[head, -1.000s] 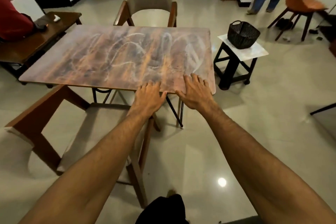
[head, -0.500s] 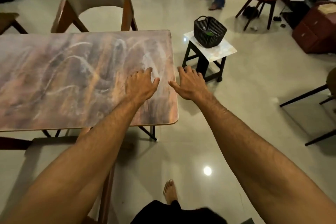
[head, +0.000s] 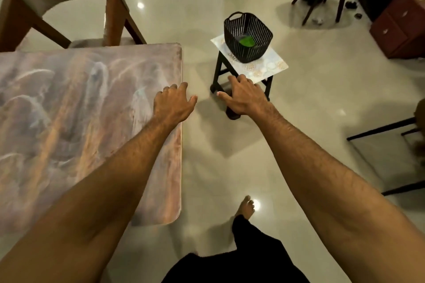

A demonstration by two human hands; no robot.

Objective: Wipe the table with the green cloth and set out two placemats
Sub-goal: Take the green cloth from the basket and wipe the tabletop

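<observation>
A person reaches both bare arms toward the centre of the frame; the left hand [head: 173, 105] hangs over the right edge of the streaked wooden surface [head: 69, 122], fingers loosely spread and grasping nothing; the right hand [head: 245, 97] is out past that edge, above the floor and in front of the low stool [head: 264, 69], likewise released and empty; the green cloth [head: 246, 42] lies in the bottom of the black woven basket [head: 249, 30] on that stool, upper centre-right of the frame, just beyond the right hand's fingertips; a patterned sheet under the basket may be a placemat, though that cannot be told for certain; the surface shows pale smears and carries nothing; by the look of it the task is at its opening step, fetching the cloth, with no wiping begun and no placemats set out; the next move calls for the right hand to go over the basket's rim, down inside, and close on the cloth; a bare foot [head: 246, 207] shows at lower centre
</observation>
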